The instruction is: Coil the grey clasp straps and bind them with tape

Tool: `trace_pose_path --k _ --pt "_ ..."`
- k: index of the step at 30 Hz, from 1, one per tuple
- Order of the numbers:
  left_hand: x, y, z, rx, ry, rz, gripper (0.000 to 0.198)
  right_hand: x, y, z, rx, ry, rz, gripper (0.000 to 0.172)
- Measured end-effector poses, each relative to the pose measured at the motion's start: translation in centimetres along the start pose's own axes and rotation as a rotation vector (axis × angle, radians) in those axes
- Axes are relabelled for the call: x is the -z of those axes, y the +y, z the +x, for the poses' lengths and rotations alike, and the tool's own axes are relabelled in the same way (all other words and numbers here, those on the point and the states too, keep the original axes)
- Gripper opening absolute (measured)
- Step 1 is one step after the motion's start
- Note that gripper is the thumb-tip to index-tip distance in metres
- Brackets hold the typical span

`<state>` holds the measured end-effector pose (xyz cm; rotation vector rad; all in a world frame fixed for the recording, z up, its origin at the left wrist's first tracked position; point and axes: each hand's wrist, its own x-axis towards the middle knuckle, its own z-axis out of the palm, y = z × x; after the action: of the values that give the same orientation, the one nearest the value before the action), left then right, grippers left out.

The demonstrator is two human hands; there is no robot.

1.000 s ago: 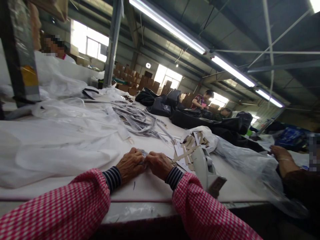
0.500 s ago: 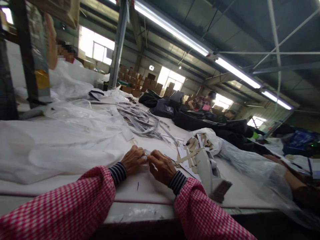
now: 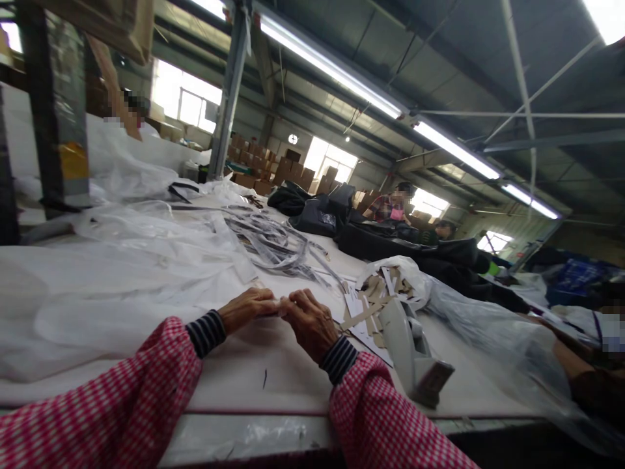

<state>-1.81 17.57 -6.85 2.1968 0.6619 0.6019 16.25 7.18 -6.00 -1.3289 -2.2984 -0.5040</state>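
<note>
My left hand [image 3: 248, 308] and my right hand [image 3: 309, 323] meet fingertip to fingertip above the white-covered table [image 3: 293, 391]. Both are closed in a pinch, and whatever lies between the fingers is too small and too hidden to name. Left of my left hand spreads thin, translucent white sheeting [image 3: 122, 293]. Beyond the hands lies a tangle of grey and clear strips [image 3: 273, 238]. To the right of my right hand are loose cardboard strips [image 3: 366, 309] and a pale grey tape dispenser [image 3: 405, 332].
An open plastic bag [image 3: 410, 270] of card pieces sits behind the dispenser. Black padded pieces [image 3: 405, 241] are heaped farther back. Clear plastic sheeting [image 3: 498, 345] hangs over the table's right side. Coworkers appear in the background, and a person's arm [image 3: 571, 355] at far right. A metal post [image 3: 229, 91] rises behind.
My left hand has turned flatter, its wrist moving left and slightly up. My right hand stays close, fingers now drawn tighter against the left. The view has shifted slightly.
</note>
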Motion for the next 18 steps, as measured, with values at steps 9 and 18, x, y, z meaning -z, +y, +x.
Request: trace_pose_path --k 9,18 --pt "-1.5 0.0 -0.9 -0.065 0.052 0.097 0.033 1.6 -2.1 -0.8 -0.156 -0.093 -0.057 0.017" --pt "-2.3 -4.4 0.5 -0.219 0.317 0.284 0.033 14.8 4.0 -13.6 -0.861 0.362 0.12 0.023"
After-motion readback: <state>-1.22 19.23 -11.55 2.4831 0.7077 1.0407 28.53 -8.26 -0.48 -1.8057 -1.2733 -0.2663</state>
